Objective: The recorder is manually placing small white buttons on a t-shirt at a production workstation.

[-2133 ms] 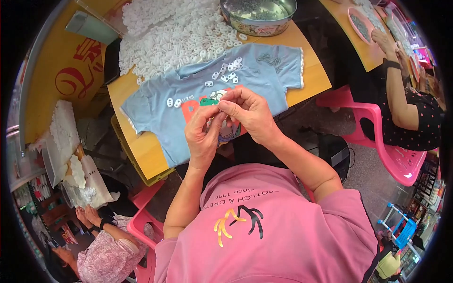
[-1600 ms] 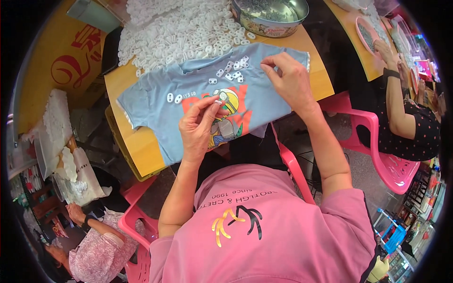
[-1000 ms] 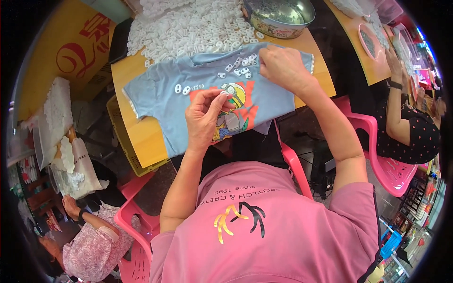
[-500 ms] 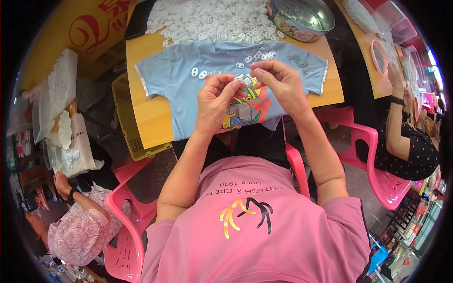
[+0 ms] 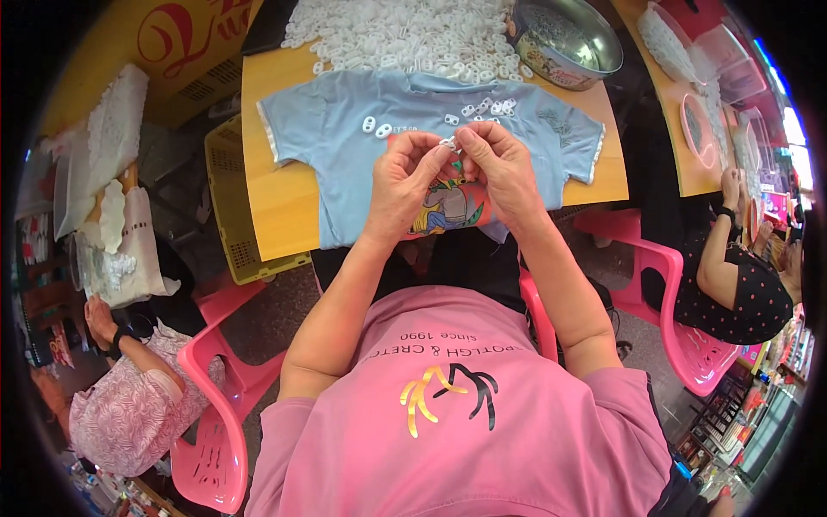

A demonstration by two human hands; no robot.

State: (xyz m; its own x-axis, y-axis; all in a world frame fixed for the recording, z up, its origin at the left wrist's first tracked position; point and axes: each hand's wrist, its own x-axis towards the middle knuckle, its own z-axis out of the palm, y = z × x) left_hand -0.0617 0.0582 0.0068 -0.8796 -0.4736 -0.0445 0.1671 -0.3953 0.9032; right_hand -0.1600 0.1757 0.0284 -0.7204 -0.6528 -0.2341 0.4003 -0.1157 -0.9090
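Note:
A light blue T-shirt (image 5: 345, 155) with a colourful cartoon print lies spread on the table under my hands. My left hand (image 5: 405, 177) pinches a small white plastic piece (image 5: 448, 144) between thumb and fingertips. My right hand (image 5: 498, 168) meets it from the other side with thumb and forefinger pressed together; whatever is in that pinch is hidden. Two oval white pieces with two holes (image 5: 376, 127) lie on the shirt to the left. Several more white pieces (image 5: 491, 107) are grouped at the right, beside a small heap of grey metal bits (image 5: 554, 125).
A big pile of white plastic pieces (image 5: 396, 39) covers the table's far side. Next to it stands a round metal tin (image 5: 564, 43) with small metal bits inside. A yellow crate (image 5: 233, 207) is left of the table (image 5: 267, 220). Co-workers sit on pink chairs (image 5: 211, 431) at both sides.
My right hand has closed in on the white piece from the right, its thumb and forefinger now at the piece. The table and shirt appear shifted slightly rightward in view.

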